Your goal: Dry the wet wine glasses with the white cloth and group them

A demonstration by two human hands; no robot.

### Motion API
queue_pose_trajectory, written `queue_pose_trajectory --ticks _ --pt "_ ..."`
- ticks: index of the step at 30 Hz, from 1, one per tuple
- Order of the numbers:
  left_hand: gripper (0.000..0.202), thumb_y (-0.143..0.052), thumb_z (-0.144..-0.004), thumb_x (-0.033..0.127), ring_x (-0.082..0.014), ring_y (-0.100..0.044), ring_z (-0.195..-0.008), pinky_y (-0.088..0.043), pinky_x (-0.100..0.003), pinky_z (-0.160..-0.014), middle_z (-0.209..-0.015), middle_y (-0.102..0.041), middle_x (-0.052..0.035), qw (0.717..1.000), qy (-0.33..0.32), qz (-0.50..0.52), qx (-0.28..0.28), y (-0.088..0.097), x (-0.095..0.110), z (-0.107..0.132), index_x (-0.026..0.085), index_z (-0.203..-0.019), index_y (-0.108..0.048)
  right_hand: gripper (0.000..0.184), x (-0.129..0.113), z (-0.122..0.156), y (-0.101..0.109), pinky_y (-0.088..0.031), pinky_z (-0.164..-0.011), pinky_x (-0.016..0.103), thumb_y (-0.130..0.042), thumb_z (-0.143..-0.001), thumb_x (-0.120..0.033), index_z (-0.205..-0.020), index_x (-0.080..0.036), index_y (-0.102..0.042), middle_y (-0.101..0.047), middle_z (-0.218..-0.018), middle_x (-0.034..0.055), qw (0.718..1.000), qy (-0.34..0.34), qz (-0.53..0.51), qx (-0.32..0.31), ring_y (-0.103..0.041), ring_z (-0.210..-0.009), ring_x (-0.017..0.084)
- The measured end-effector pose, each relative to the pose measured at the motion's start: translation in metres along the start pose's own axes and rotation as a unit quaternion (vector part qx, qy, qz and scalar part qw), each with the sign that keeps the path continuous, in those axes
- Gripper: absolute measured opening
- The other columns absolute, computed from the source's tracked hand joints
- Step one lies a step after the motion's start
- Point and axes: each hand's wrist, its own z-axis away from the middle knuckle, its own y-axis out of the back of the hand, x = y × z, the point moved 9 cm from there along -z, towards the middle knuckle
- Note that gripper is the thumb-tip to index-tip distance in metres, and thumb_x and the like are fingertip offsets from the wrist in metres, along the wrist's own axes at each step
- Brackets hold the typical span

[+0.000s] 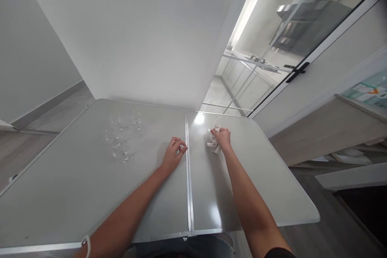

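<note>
My right hand [223, 138] is closed at the right part of the table, its fingertips pinching a clear drinking glass [218, 123] that is hard to make out against the surface. A crumpled whitish cloth [213, 145] lies against the glass, just under and beside the fingers. Left of the table's seam, my left hand [174, 154] hovers or rests with loosely curled fingers and a gap between thumb and forefinger; nothing held is visible there. Several clear glasses [120, 145] stand grouped on the left part of the table, their outlines faint.
The pale folding table [145, 201] has a metal seam [188, 177] down its middle. A white wall [145, 40] meets its far edge. To the right are a glass sliding door [260, 48] and a wooden shelf [335, 129].
</note>
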Motion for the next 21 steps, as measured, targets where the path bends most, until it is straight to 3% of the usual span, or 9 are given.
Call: queue_pose_trajectory --ticks 11,13,16,18,21 --pt "0.027 -0.049 -0.100 0.041 -0.0118 -0.056 -0.071 -0.049 -0.029 -0.073 -0.100 -0.054 -0.0045 1.000 0.009 -0.004 -0.017 -0.006 -0.010 0.003 0.021 -0.091 -0.065 0.023 -0.003 0.001 -0.019 -0.050 -0.069 0.028 -0.070 -0.071 -0.034 -0.080 -0.015 -0.078 -0.078 -0.080 0.0135 1.000 0.013 0.021 -0.019 -0.072 -0.082 0.026" --pt "0.026 -0.050 -0.100 0.039 -0.0114 -0.056 -0.071 -0.049 -0.030 -0.075 -0.101 -0.054 -0.0047 1.000 0.013 -0.003 -0.013 -0.006 -0.011 0.003 0.020 -0.091 -0.065 0.028 0.006 0.008 -0.016 -0.049 -0.069 0.030 -0.072 -0.071 -0.037 -0.085 -0.014 -0.078 -0.077 -0.084 0.0166 0.999 -0.006 0.047 -0.025 -0.072 -0.083 0.028" --pt "0.026 -0.050 -0.100 0.039 -0.0112 -0.054 -0.071 -0.048 -0.029 -0.075 -0.100 -0.055 -0.0043 1.000 0.023 -0.001 -0.005 -0.005 -0.014 0.004 0.019 -0.090 -0.065 0.035 0.020 0.032 -0.006 -0.046 -0.066 0.034 -0.070 -0.076 -0.044 -0.093 -0.014 -0.077 -0.075 -0.087 0.0221 0.982 -0.078 0.172 -0.006 -0.070 -0.080 0.032" --pt "0.027 -0.049 -0.100 0.040 -0.0107 -0.053 -0.069 -0.048 -0.028 -0.075 -0.100 -0.055 -0.0038 0.999 0.035 -0.002 -0.004 -0.006 -0.018 0.005 0.019 -0.090 -0.064 0.035 0.003 0.056 -0.001 -0.044 -0.065 0.035 -0.062 -0.083 -0.042 -0.102 -0.016 -0.075 -0.074 -0.088 0.0206 0.973 -0.068 0.218 0.034 -0.069 -0.079 0.031" --pt "0.026 -0.049 -0.100 0.038 -0.0109 -0.052 -0.071 -0.047 -0.028 -0.076 -0.100 -0.055 -0.0033 0.999 0.046 -0.003 0.001 -0.005 -0.025 0.005 0.019 -0.089 -0.064 0.033 -0.074 0.104 -0.017 -0.043 -0.069 0.033 -0.055 -0.090 -0.040 -0.112 -0.019 -0.070 -0.074 -0.090 0.0139 0.978 0.091 0.182 0.043 -0.068 -0.080 0.028"
